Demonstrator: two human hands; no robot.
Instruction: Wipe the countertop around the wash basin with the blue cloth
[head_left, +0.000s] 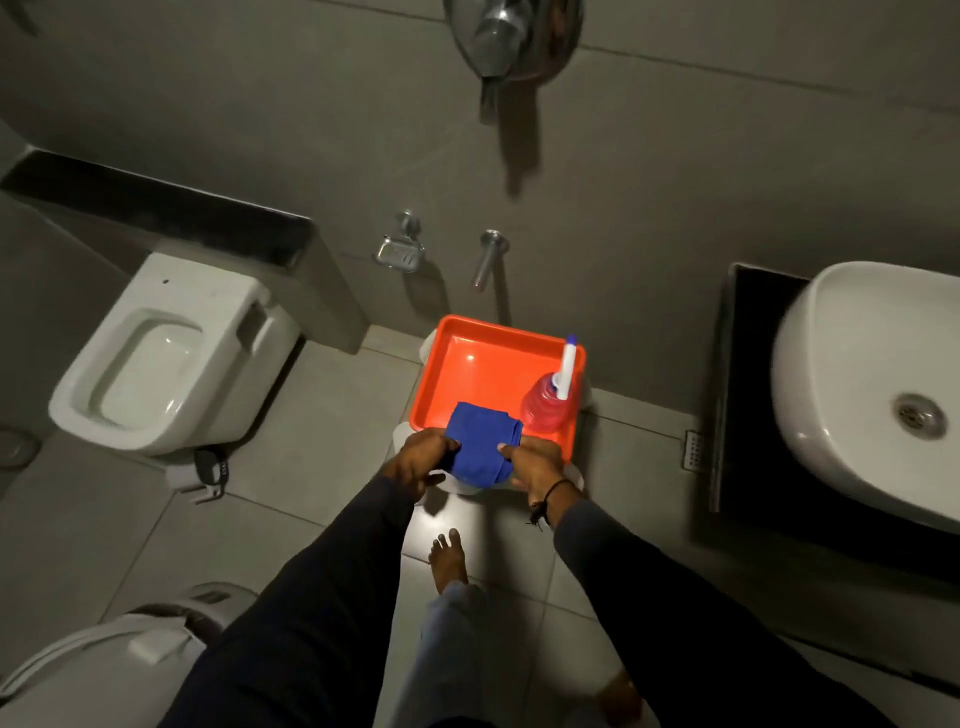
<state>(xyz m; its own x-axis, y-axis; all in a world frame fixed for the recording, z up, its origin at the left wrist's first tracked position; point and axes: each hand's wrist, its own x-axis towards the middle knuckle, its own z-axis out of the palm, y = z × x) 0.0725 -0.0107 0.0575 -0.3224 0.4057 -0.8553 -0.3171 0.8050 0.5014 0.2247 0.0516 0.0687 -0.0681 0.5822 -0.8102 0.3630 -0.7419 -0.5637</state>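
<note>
The near edge of the tray (467, 358) is hidden under the cloth (480, 447) and both hands; the left hand (421, 460) and right hand (535, 465) cover the cloth's side edges, and their fingertips cannot be made out against it. Whatever white thing carries the tray shows only as slivers around its edges. The bottle (545, 410) has a label too small to read. The basin (872, 395) is cut by the right edge, the fitting (511, 36) by the top edge, the bin (109, 670) by the bottom-left corner.
</note>
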